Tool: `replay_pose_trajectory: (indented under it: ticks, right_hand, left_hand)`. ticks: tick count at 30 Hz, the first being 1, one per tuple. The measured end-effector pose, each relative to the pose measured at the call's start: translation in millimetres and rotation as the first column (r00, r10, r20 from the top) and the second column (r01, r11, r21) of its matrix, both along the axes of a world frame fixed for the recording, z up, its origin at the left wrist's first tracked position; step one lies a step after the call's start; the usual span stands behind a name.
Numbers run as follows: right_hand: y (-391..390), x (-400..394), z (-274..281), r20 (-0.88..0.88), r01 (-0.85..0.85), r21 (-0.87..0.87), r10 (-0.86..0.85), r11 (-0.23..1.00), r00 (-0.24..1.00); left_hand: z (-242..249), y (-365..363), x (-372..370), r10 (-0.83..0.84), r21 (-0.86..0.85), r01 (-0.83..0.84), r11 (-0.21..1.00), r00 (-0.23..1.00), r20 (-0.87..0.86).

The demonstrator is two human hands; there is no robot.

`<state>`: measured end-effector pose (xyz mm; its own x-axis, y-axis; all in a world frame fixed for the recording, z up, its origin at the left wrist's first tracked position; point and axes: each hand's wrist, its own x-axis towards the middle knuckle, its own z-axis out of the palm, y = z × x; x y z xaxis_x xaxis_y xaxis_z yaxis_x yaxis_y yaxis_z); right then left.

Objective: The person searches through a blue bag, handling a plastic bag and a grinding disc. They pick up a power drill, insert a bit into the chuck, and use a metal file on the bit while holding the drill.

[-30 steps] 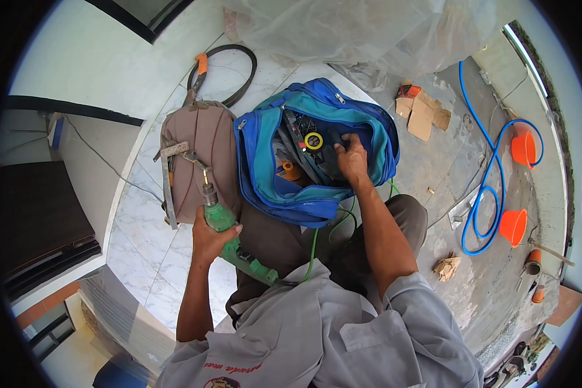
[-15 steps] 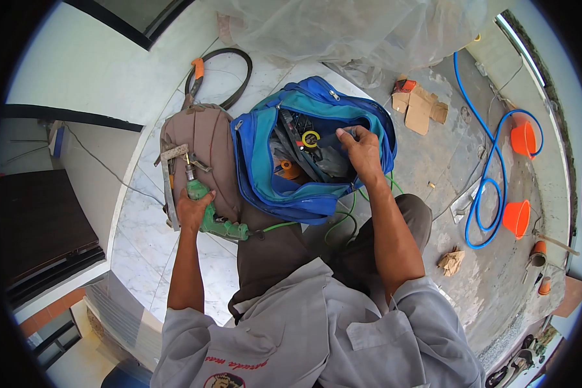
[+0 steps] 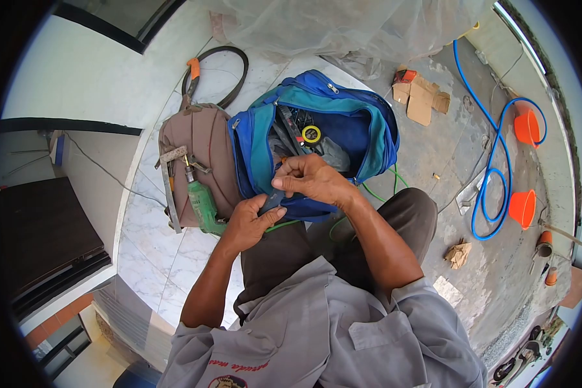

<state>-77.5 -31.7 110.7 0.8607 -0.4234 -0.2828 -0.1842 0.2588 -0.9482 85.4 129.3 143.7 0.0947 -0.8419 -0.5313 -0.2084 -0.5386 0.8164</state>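
My left hand and my right hand meet in front of the bag, both closed on a small dark flat piece whose kind I cannot make out. Just beyond them the blue and teal duffel bag gapes open. Inside it are a yellow-rimmed roll, dark metal tools and a clear plastic bag. To the left of my left hand, a green power drill with a bit in its chuck lies on a brown backpack. A hammer rests near the drill's tip.
A handsaw with an orange grip lies behind the backpack. Torn cardboard, a blue hose and orange buckets are on the floor to the right. Plastic sheeting hangs at the back.
My left hand has let go of the drill, which stays on the backpack. My right hand has brought the dark piece from over the bag down and left to my left hand.
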Motion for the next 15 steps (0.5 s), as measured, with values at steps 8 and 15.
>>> replay_pose_trajectory:
  ticks: [8, 15]
  right_hand:
    - [-44, -15, -140, -0.590, -0.172, -0.458, -0.153, 0.872, 0.793]
    - [-13, -13, -127, -0.625, -0.358, -0.327, 0.084, 0.874, 0.776]
  left_hand:
    - [-14, -3, 2, 0.162, -0.103, -0.163, 0.981, 0.987, -0.025]
    - [-44, -93, -5, 0.202, 0.032, -0.202, 0.979, 0.929, -0.311]
